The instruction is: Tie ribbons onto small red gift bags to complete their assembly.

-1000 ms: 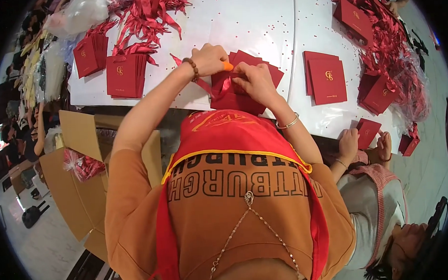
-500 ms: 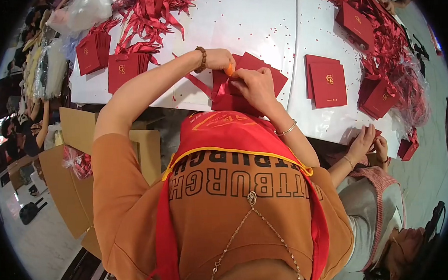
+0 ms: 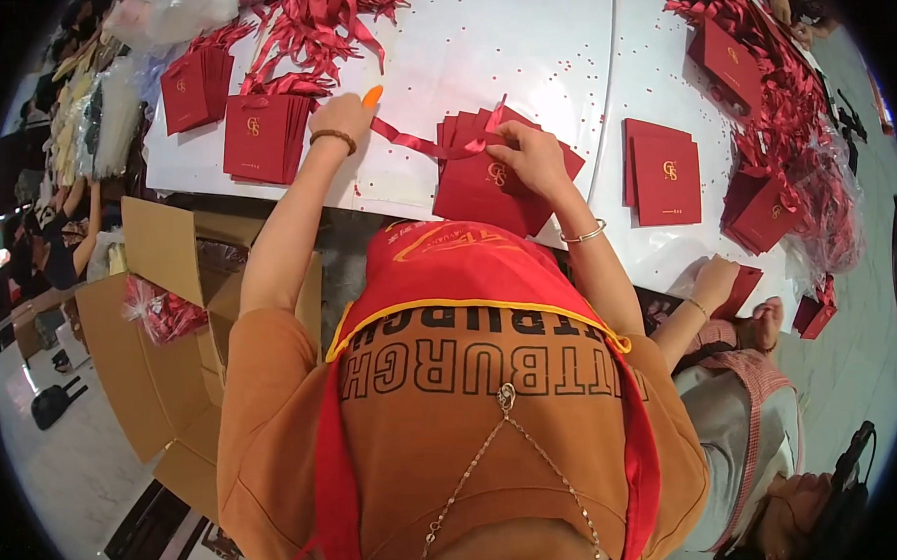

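A pile of flat red paper bags (image 3: 510,199) with gold print lies on the white table in front of me. A narrow red ribbon (image 3: 405,139) stretches across the pile's upper left side. My left hand (image 3: 342,121), an orange cover (image 3: 371,96) on one finger, is closed on the ribbon's left part, off the pile. Over the top bag's upper edge, my right hand (image 3: 531,158) pinches the ribbon between thumb and finger. What lies inside both grips is partly hidden.
Stacks of red bags (image 3: 263,148) stand at left; another stack (image 3: 666,175) lies at right. Loose red ribbons (image 3: 332,20) heap at the back. An open cardboard box (image 3: 152,363) sits below left. At right, a co-worker's hand (image 3: 714,283) is beside a red bag.
My hands, close together before, are now apart. The left has moved left, drawing the ribbon out across the bags. The co-worker's hands have separated, and a red bag shows between them.
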The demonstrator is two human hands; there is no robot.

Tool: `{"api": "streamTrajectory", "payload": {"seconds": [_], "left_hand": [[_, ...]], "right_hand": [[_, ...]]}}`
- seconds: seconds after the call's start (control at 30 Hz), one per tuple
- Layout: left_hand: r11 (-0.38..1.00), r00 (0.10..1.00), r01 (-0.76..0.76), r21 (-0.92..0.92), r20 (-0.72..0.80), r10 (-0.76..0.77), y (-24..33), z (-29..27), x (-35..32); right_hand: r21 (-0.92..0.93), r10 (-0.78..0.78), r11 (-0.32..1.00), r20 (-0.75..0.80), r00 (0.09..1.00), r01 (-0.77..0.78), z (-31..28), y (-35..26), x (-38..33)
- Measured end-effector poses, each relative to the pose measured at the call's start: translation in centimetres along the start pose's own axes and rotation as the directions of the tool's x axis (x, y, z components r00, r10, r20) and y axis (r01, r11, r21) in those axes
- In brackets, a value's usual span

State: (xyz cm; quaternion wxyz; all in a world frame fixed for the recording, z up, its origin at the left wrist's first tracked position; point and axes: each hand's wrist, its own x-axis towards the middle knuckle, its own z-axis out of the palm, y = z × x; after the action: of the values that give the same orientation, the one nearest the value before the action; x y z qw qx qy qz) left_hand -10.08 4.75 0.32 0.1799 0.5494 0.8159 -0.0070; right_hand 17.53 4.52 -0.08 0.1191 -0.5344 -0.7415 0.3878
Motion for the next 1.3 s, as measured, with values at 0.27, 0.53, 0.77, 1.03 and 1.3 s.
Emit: {"api": "streamTrajectory", "payload": {"seconds": [0.27,0.53,0.77,1.03,1.3], "left_hand": [[0.911,0.984,-0.033,-0.412,-0.174,-0.042,-3.6,4.6,1.2],[0.451,0.874,-0.264,-0.853,-0.014,0.486,8.3,3.8,-3.0],[0.678,0.852,-0.389,-0.624,0.036,0.522,8.9,3.5,-4.1],[0.669,0.87,-0.389,-0.634,-0.014,0.493,9.6,3.6,-4.7],[0.608,0.797,-0.586,-0.536,-0.242,0.554,11.1,5.2,-9.1]], "right_hand": [[0.029,-0.032,0.999,-0.006,0.999,0.032,0.4,0.4,0.3],[0.017,-0.048,0.999,0.097,0.994,0.047,0.0,-1.0,0.9],[-0.398,-0.267,0.896,-0.125,0.956,0.199,-2.5,-0.4,-3.6],[-0.022,-0.197,0.98,-0.177,0.964,0.196,-1.9,0.5,-4.4],[0.272,0.09,0.96,-0.075,0.993,-0.067,-1.4,1.5,-3.1]]}}
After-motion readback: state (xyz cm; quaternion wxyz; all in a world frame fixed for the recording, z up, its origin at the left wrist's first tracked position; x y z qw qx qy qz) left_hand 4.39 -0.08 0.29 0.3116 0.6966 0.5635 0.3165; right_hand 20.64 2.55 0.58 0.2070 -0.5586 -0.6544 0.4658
